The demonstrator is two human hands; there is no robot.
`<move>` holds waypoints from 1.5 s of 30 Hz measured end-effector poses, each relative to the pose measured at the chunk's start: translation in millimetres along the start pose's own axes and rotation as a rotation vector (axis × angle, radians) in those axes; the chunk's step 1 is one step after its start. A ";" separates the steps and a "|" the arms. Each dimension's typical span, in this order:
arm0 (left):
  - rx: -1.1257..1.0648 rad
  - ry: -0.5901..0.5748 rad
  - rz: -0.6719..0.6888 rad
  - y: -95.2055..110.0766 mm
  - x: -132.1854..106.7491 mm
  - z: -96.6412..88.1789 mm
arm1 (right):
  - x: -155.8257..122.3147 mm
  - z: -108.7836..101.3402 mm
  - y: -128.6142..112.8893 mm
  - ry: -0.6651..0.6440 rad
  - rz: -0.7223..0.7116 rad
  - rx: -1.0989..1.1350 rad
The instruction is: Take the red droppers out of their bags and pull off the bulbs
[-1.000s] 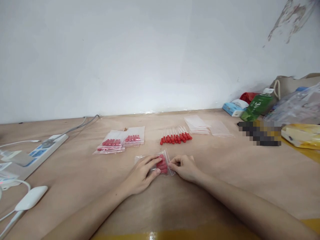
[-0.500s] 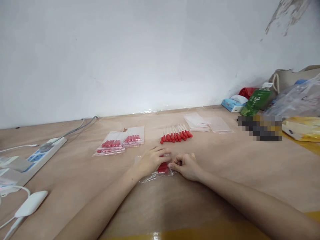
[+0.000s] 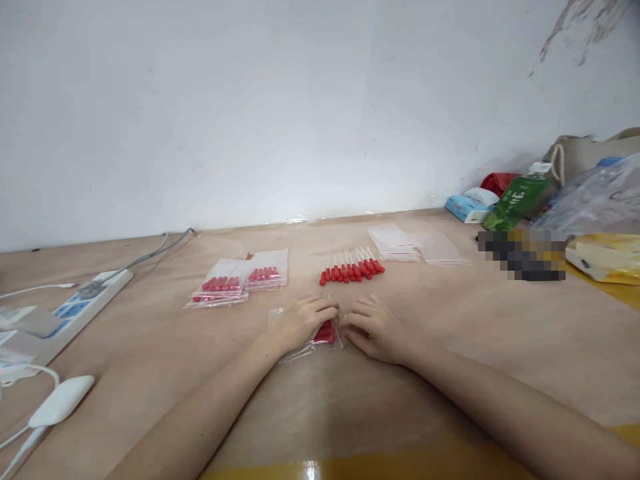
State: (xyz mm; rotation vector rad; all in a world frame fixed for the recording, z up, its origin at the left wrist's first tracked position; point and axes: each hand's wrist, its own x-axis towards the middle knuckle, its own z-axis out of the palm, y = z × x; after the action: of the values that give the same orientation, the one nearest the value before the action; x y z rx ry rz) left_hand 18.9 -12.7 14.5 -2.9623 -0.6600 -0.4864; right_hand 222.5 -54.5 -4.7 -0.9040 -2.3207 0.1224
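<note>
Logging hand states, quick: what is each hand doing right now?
Left hand: open, lying flat on the clear bag between the hands.
Right hand: touching the bag's right edge; grip cannot be told.

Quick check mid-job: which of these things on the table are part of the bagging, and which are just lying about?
In use: small bag under the left hand, right hand at its edge; loose red-tipped droppers; filled bags; empty bags.
Lying about: power strip, green bottle, tissue pack, yellow packet, tote bag.
</note>
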 end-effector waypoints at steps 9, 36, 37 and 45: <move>-0.020 -0.015 -0.005 2.2 1.4 -2.7 | 8.5 5.5 4.5 0.128 -0.184 -0.211; -0.023 -0.052 0.100 2.2 3.6 -9.1 | 15.1 3.8 8.8 0.024 -0.382 -0.351; -0.009 -0.060 0.100 1.8 3.5 -11.3 | 15.4 3.0 9.2 0.004 -0.376 -0.343; 0.192 -0.022 0.068 -8.7 -0.1 -39.2 | 11.9 -6.5 8.0 -0.138 -0.140 -0.112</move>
State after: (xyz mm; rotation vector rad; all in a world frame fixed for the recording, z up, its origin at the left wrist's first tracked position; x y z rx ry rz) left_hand 3.8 -10.1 51.6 -2.8021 -0.5711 -0.3641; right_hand 224.3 -41.6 4.3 -0.8063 -2.5319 -0.0042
